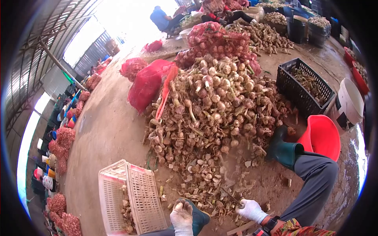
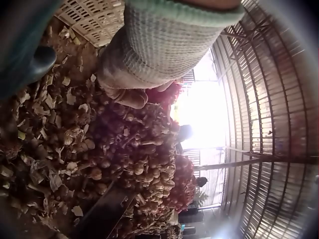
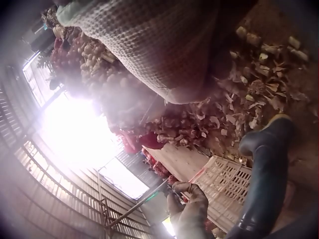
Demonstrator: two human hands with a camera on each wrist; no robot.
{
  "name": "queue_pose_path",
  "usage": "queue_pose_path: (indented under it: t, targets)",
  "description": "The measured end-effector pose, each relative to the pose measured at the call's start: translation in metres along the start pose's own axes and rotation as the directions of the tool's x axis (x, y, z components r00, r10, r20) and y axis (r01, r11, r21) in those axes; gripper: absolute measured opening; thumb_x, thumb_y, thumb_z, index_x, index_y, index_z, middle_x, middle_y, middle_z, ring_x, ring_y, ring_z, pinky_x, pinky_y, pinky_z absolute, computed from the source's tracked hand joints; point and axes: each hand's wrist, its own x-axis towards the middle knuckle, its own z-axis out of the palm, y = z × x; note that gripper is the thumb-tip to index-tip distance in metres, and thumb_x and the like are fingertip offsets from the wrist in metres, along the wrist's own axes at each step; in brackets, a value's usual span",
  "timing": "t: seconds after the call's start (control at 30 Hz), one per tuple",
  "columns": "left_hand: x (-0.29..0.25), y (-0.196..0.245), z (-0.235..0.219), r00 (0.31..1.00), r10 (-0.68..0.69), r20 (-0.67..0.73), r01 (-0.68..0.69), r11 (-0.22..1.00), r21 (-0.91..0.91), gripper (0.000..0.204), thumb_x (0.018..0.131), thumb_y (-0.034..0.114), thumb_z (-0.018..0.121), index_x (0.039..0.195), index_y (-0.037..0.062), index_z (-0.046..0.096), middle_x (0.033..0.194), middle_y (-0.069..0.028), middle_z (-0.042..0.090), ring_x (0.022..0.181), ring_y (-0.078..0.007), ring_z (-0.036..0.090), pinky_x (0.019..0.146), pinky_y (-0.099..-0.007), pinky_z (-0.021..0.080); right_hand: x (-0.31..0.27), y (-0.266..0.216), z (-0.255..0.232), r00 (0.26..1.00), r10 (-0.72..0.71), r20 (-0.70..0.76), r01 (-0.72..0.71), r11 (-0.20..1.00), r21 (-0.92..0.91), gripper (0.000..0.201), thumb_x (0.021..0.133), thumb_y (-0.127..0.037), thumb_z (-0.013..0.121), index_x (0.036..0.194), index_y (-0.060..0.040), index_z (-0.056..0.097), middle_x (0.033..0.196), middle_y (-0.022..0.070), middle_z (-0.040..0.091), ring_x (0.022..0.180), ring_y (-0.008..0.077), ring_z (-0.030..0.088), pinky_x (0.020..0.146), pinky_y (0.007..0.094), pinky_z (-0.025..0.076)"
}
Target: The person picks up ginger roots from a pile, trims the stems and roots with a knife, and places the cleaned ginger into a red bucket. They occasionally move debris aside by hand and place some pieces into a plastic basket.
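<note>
My right hand [image 1: 252, 211], in a whitish knit glove, grips a thin dark-bladed knife [image 1: 230, 195] that points up and left over the garlic scraps [image 1: 212, 204]. The gloved left hand [image 1: 182, 217] is raised beside the left boot [image 1: 200, 218], its soiled fingers loosely bent. In the right wrist view nothing shows between that left hand's [image 3: 192, 208] fingers and thumb. Ahead of both hands rises a big heap of garlic [image 1: 220, 102] with stalks and roots on. Cut bulbs [image 1: 205, 173] lie at its foot. A tipped plastic crate [image 1: 143, 196] holding some garlic stands left of the left hand.
Red mesh sacks [image 1: 147, 84] lie behind and left of the heap. To the right are a black crate [image 1: 305, 84] of stalks, a white bucket [image 1: 348, 104] and a red tub [image 1: 321, 137] by the right boot [image 1: 284, 149]. A person in blue [image 1: 160, 19] sits far back.
</note>
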Motion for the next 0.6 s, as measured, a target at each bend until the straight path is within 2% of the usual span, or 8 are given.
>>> queue_pose_path:
  t: [0.07, 0.13, 0.2, 0.23, 0.4, 0.47, 0.5, 0.6]
  targets:
    - [0.001, 0.002, 0.000, 0.999, -0.048, -0.004, 0.048, 0.999, -0.015, 0.013, 0.085, 0.006, 0.058, 0.097, 0.0055, 0.063, 0.095, -0.0098, 0.067, 0.085, -0.0261, 0.065, 0.074, -0.0410, 0.056, -0.003, -0.004, -0.003, 1.000, -0.015, -0.013, 0.015, 1.000, -0.014, 0.038, 0.074, -0.041, 0.064, 0.093, -0.0079, 0.064, 0.087, 0.0158, 0.068, 0.088, 0.0342, 0.065, 0.077, 0.0416, 0.050]
    - [-0.001, 0.001, 0.007, 0.995, -0.040, -0.093, 0.039, 0.999, -0.016, 0.013, 0.085, 0.005, 0.057, 0.095, 0.0049, 0.064, 0.095, -0.0108, 0.067, 0.086, -0.0270, 0.065, 0.073, -0.0413, 0.056, -0.004, -0.006, -0.005, 0.999, -0.024, -0.023, 0.023, 0.999, -0.031, 0.038, 0.075, -0.041, 0.063, 0.093, -0.0080, 0.064, 0.087, 0.0158, 0.068, 0.088, 0.0343, 0.065, 0.078, 0.0420, 0.050]
    - [-0.010, 0.001, 0.016, 0.989, -0.148, 0.032, 0.148, 0.989, -0.021, 0.020, 0.090, 0.012, 0.056, 0.099, -0.0049, 0.062, 0.094, -0.0143, 0.068, 0.081, -0.0188, 0.066, 0.063, -0.0262, 0.056, -0.003, -0.006, -0.007, 1.000, -0.008, 0.016, 0.009, 0.999, -0.031, 0.037, 0.076, -0.041, 0.062, 0.091, -0.0076, 0.064, 0.087, 0.0160, 0.068, 0.088, 0.0346, 0.064, 0.078, 0.0426, 0.050]
    - [-0.020, -0.001, 0.032, 0.993, -0.111, -0.037, 0.112, 0.994, 0.019, 0.012, 0.089, 0.009, 0.056, 0.084, 0.0019, 0.065, 0.076, -0.0075, 0.068, 0.070, -0.0174, 0.065, 0.063, -0.0249, 0.055, -0.005, -0.008, -0.009, 1.000, -0.013, 0.012, 0.013, 0.999, -0.029, 0.037, 0.076, -0.042, 0.061, 0.091, -0.0072, 0.063, 0.087, 0.0174, 0.068, 0.088, 0.0349, 0.064, 0.078, 0.0428, 0.050]
    - [-0.036, -0.002, 0.058, 0.999, -0.010, -0.052, 0.012, 0.999, 0.043, 0.015, 0.089, 0.007, 0.057, 0.075, 0.0082, 0.060, 0.066, -0.0011, 0.063, 0.057, -0.0121, 0.060, 0.054, -0.0204, 0.051, -0.002, -0.002, -0.005, 1.000, -0.020, 0.018, 0.020, 1.000, -0.015, 0.040, 0.076, -0.042, 0.060, 0.094, -0.0063, 0.063, 0.088, 0.0191, 0.068, 0.089, 0.0353, 0.064, 0.079, 0.0436, 0.049]
    - [-0.036, -0.001, 0.059, 0.992, -0.022, -0.123, 0.028, 0.998, 0.053, 0.018, 0.090, 0.007, 0.057, 0.072, 0.0104, 0.058, 0.063, 0.0016, 0.060, 0.052, -0.0084, 0.056, 0.048, -0.0180, 0.047, 0.002, 0.005, 0.000, 0.996, -0.083, -0.034, 0.082, 0.996, -0.039, 0.042, 0.074, -0.042, 0.064, 0.094, -0.0049, 0.063, 0.082, 0.0159, 0.069, 0.081, 0.0338, 0.066, 0.073, 0.0420, 0.051]
    - [-0.039, -0.004, 0.071, 0.971, -0.012, -0.239, 0.032, 0.996, 0.082, 0.020, 0.090, 0.007, 0.058, 0.071, 0.0118, 0.057, 0.059, 0.0039, 0.057, 0.047, -0.0071, 0.051, 0.042, -0.0169, 0.043, 0.003, 0.005, 0.001, 0.994, -0.094, -0.053, 0.091, 0.995, -0.049, 0.041, 0.074, -0.042, 0.064, 0.093, -0.0050, 0.063, 0.082, 0.0161, 0.068, 0.081, 0.0340, 0.066, 0.073, 0.0425, 0.051]
    - [-0.036, -0.005, 0.062, 0.986, -0.024, -0.166, 0.041, 0.994, 0.099, 0.020, 0.090, 0.006, 0.058, 0.070, 0.0118, 0.057, 0.059, 0.0037, 0.057, 0.047, -0.0059, 0.052, 0.043, -0.0162, 0.044, 0.001, 0.003, -0.001, 0.995, -0.088, -0.042, 0.086, 0.995, -0.052, 0.041, 0.074, -0.042, 0.064, 0.091, -0.0054, 0.062, 0.080, 0.0164, 0.068, 0.081, 0.0345, 0.066, 0.072, 0.0429, 0.051]
